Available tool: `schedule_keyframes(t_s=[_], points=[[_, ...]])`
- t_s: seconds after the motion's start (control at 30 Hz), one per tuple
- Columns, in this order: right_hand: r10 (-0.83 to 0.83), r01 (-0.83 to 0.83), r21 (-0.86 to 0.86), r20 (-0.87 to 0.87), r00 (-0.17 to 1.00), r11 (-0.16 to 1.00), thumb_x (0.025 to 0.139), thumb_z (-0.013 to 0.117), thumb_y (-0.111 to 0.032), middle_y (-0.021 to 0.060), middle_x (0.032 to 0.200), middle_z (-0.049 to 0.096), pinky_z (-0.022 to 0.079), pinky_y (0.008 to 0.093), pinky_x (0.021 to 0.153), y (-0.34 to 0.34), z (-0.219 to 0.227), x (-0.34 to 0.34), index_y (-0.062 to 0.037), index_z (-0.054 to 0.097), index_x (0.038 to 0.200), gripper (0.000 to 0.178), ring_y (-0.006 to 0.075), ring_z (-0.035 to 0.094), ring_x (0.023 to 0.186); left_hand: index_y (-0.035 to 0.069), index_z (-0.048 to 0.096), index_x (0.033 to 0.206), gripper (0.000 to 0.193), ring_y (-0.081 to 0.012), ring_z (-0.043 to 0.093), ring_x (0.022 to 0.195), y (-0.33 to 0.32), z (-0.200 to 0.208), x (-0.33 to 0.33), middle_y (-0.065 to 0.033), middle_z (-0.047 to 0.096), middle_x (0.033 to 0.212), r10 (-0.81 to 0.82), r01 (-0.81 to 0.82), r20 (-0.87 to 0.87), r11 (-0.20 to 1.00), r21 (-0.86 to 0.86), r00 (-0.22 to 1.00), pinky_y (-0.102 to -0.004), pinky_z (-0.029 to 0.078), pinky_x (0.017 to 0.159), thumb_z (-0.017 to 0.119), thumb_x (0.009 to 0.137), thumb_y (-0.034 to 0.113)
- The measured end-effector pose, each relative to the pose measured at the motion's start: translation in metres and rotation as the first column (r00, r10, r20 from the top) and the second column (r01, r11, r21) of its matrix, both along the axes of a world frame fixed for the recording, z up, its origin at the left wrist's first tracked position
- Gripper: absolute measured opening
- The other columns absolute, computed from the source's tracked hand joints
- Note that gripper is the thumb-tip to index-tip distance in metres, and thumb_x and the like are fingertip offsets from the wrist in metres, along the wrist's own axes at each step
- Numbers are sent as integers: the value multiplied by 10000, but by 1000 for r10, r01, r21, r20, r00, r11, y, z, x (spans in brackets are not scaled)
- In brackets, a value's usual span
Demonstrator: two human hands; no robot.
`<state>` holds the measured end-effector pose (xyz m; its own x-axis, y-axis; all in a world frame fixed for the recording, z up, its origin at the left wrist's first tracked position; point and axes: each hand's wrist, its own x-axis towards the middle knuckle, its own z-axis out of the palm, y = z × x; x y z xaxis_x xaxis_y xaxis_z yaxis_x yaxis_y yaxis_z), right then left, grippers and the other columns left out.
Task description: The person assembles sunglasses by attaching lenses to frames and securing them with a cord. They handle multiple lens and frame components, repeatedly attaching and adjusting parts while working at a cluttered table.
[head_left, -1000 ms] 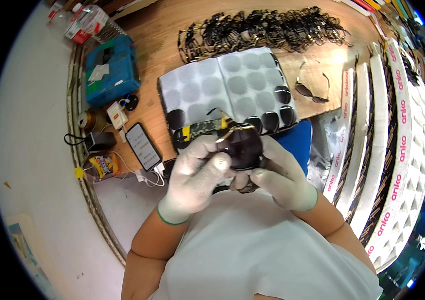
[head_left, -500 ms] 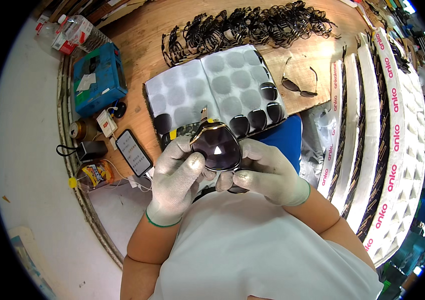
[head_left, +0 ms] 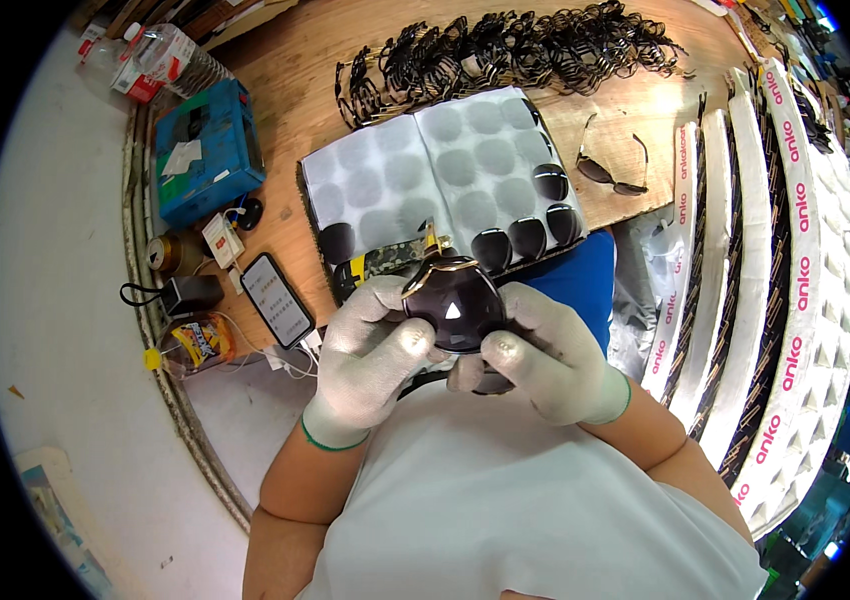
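A pair of sunglasses (head_left: 453, 305) with a large dark lens and a gold-coloured trim is between my hands, tilted up in front of my chest. My left hand (head_left: 370, 350), in a white glove, grips the lens's left edge, thumb on its face. At the lower right edge, my gloved right hand (head_left: 560, 360) pinches with thumb and fingers. Part of the frame below is half hidden by my fingers. Just beyond lies an open box of lenses (head_left: 370, 165) under white sheets, with several dark lenses (head_left: 528, 239) bare along its near and right edges.
A heap of black spectacle frames (head_left: 505, 60) lines the back of the table. Finished-looking sunglasses (head_left: 610, 175) lie right of the box. At left are a blue case (head_left: 207, 150), a phone (head_left: 280, 300), and bottles (head_left: 170, 60). White padded strips holding frames (head_left: 725, 260) stand at right.
My right thumb has moved up onto the lens's lower right edge. The sunglasses have turned slightly, and the whole view has shifted a little.
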<state>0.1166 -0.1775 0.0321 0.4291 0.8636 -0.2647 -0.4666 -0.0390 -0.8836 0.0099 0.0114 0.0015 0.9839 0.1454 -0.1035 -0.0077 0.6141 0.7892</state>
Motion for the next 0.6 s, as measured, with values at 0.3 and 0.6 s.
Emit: schedule_keyframes(t_s=[0.3, 0.6], points=[[-33, 33, -66, -6, 999, 997, 1069, 478, -226, 89, 875, 708, 522, 286, 741, 2, 6, -4, 51, 576, 1192, 318, 130, 664, 843, 4, 573, 1244, 380, -188, 637, 1100, -2, -4, -1, -113, 649, 1202, 7, -8, 41, 1000, 21, 999, -392, 533, 970, 694, 887, -47], [-20, 17, -74, -43, 999, 997, 1077, 474, -259, 68, 840, 668, 507, 303, 715, 3, 3, -3, 33, 613, 1157, 333, 128, 605, 769, -6, 592, 1190, 360, -148, 637, 1003, -3, -9, -7, -79, 663, 1121, 0, -18, 79, 975, 223, 997, -330, 515, 926, 697, 855, -86]])
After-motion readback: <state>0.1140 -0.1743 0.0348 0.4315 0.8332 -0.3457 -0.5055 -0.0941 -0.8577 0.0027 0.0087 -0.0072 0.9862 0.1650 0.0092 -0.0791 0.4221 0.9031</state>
